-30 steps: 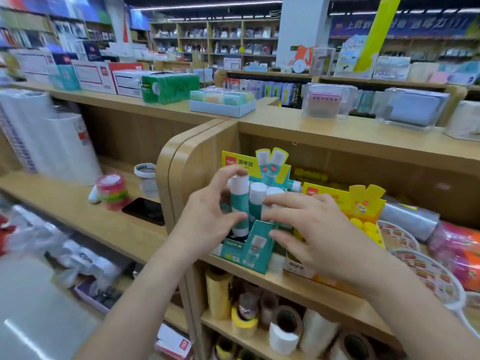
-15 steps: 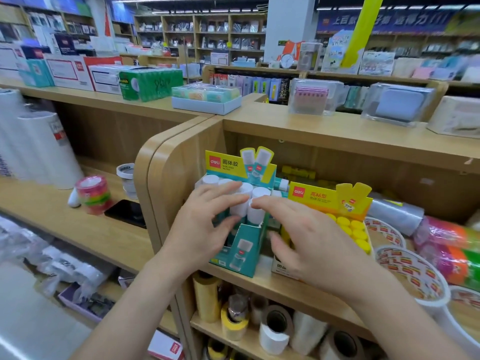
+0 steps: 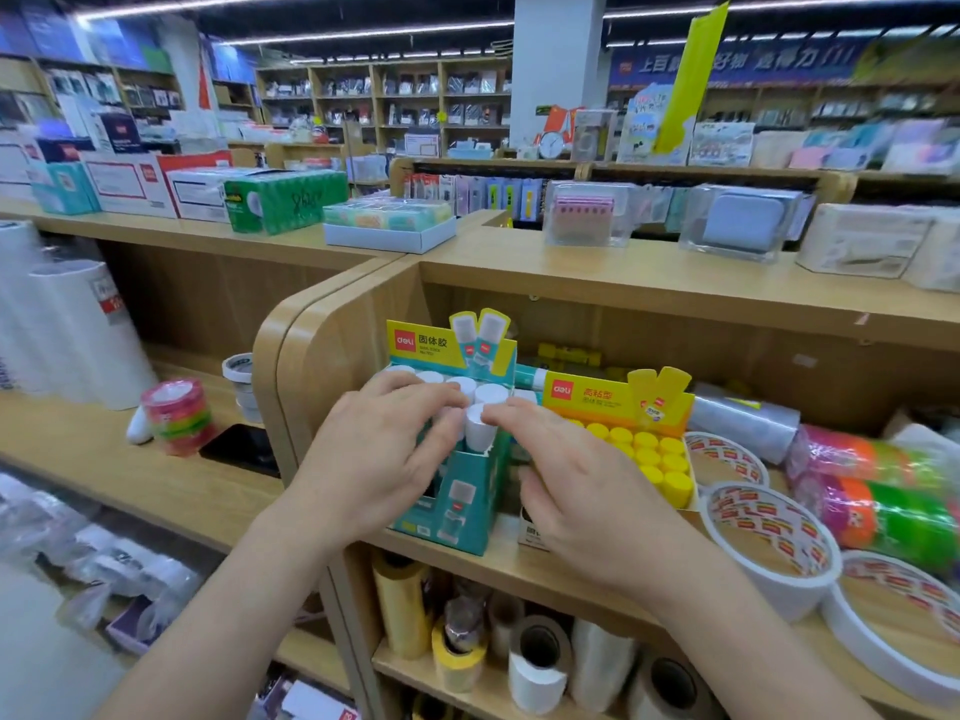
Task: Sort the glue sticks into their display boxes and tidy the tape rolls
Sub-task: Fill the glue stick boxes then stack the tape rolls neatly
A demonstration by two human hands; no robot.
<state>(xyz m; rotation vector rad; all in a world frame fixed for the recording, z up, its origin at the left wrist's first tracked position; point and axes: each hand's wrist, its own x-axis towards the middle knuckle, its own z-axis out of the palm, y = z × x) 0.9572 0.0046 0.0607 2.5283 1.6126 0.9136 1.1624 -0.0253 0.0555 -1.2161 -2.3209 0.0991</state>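
Far left of the frame: tall white rolls (image 3: 78,330) stand on the side counter, with a stack of bright tape rolls (image 3: 179,415) just beside them and a flat black device (image 3: 241,449) lying near the shelf's curved end panel. Nothing blocks the way in.

Centre frame, both hands are on the teal display box (image 3: 462,506), which sits on the wooden shelf (image 3: 519,569). The left hand (image 3: 374,459) lies spread over the white-capped glue sticks (image 3: 491,392), fingers loose and nearly straight across the caps, gripping nothing. Its thumb sits against the left side of the front stick (image 3: 480,431), which stands upright at the box's near edge. The right hand (image 3: 587,501) comes in flat, fingers extended, its index tip touching that same cap from the right. It is not wrapped round anything.

Moving right, the yellow display box (image 3: 618,402) stands touching the teal one, its yellow-capped sticks (image 3: 649,454) upright in rows and partly hidden by the right hand. Then come white tape rolls with red print (image 3: 769,537) lying flat, and neon wrapped rolls (image 3: 883,491) at the right edge. More rolls (image 3: 540,662) stand on the shelf below.
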